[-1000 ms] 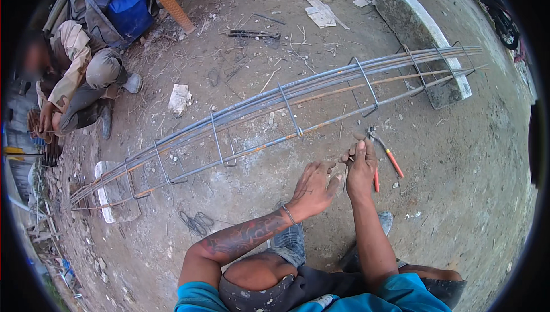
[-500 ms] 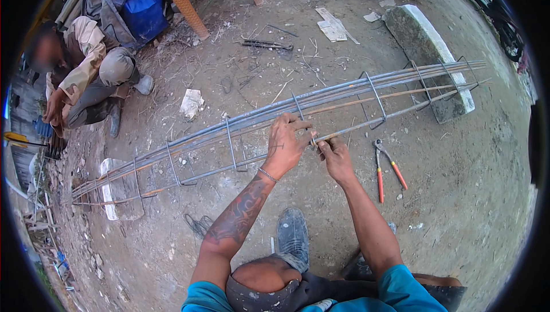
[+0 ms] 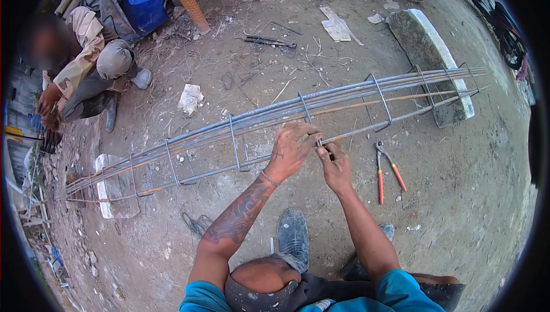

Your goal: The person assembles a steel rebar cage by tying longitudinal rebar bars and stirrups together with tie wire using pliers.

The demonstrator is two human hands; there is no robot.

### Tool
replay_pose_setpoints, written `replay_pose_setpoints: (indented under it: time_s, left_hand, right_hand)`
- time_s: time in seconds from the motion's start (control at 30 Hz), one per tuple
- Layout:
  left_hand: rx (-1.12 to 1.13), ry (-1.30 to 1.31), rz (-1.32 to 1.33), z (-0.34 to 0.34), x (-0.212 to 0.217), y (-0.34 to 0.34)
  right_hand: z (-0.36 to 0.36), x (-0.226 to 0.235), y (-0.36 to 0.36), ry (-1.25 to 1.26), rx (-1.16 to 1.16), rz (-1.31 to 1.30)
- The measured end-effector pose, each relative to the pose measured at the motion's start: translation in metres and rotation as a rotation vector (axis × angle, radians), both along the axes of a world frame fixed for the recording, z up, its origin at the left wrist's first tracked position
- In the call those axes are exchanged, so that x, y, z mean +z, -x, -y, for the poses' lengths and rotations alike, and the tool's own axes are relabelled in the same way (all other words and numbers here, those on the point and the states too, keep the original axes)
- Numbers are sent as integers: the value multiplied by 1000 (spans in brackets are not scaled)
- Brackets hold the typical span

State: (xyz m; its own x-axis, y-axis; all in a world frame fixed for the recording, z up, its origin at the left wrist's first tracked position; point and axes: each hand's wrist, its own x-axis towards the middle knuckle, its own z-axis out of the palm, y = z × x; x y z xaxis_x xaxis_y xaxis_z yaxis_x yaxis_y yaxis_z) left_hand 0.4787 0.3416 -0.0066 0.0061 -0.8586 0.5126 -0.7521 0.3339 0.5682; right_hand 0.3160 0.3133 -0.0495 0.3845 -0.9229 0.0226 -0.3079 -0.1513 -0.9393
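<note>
A long rebar cage, made of thin steel bars ringed by bent wire stirrups, lies across in front of me. My left hand reaches over the near bar, its bent fingers closed at the corner of a middle stirrup. Just right of it, my right hand pinches at that same corner, thumb and fingers together. The fingertips hide most of the joint, and any tie wire there is too small to make out. Red-handled pincers lie opened on the ground right of my right hand.
Concrete blocks prop the cage at right and left. A person crouches at the far left. Beyond the cage are an orange plastic chair, a dark tool and paper scraps. Wire lies near my boot.
Both hands stay at the same stirrup corner, with the fingers slightly re-curled around it. The whole view has tilted a little. The pincers remain where they lay.
</note>
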Motion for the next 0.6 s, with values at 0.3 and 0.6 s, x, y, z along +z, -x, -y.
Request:
replay_pose_setpoints:
  time_s: [0.3,0.6]
  left_hand:
    - [-152,-16,-28,-26,3,3]
    - [-52,-205,-73,-21,5,4]
  right_hand:
    - [-6,-17,-7,182,-147,68]
    - [-6,-14,-6,210,-140,47]
